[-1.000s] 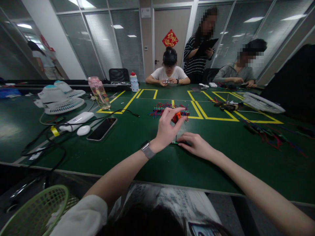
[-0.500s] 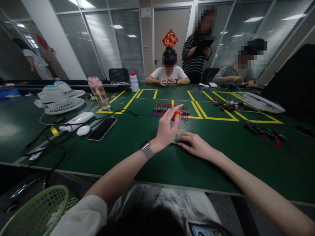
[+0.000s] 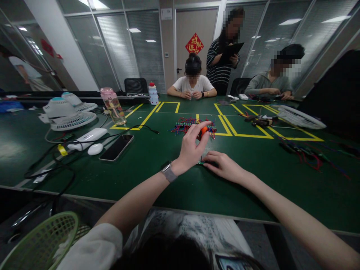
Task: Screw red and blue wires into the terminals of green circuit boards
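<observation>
My left hand, with a watch at its wrist, is closed around the orange handle of a screwdriver. The tool stands upright, and its thin dark shaft points down at a small green circuit board on the table. Whether the tip touches a screw is too small to tell. My right hand rests on the tabletop, thumb and fingers pinching the board's right end. Just beyond my left hand lies a cluster of wired circuit boards with red and blue leads, partly covered by my fingers.
On the left are a phone, a white mouse-like case, cables, a pink-lided bottle and white fans. More wired boards and a white fan grille lie right. Co-workers sit and stand across the green table.
The fingers of my left hand have shifted around the orange handle, with the thumb slightly higher. My right hand and the board stay put. A person at far left has moved further left.
</observation>
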Tool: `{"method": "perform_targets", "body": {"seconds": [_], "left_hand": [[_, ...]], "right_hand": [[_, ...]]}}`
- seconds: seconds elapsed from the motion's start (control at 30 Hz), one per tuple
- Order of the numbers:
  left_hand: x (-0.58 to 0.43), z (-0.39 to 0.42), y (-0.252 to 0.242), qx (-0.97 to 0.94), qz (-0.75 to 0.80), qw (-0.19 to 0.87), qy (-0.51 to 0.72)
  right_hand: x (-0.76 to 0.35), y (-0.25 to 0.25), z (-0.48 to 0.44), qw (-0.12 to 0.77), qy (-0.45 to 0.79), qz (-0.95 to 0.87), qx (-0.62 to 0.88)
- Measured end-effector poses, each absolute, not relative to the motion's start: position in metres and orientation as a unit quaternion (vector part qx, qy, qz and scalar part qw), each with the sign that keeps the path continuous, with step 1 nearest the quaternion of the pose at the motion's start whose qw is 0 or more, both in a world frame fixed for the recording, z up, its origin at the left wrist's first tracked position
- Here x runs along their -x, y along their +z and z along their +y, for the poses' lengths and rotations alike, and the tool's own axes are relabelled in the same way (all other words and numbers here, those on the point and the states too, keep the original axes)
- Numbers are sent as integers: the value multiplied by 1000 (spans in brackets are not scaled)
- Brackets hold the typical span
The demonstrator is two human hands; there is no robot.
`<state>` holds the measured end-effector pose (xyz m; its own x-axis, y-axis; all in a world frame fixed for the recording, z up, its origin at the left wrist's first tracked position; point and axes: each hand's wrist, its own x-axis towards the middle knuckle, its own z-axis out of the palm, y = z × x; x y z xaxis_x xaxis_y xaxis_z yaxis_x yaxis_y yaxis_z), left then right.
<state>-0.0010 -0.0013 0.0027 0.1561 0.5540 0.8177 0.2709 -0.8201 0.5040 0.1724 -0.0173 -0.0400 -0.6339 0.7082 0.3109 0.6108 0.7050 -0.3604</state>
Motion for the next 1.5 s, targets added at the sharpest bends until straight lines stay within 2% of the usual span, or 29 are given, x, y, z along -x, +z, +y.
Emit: {"method": "perform_targets", "body": {"seconds": [1.5], "left_hand": [[2, 2, 4, -745, 276, 118, 596]], "right_hand": [[-173, -38, -18, 196, 108, -898, 379]]}}
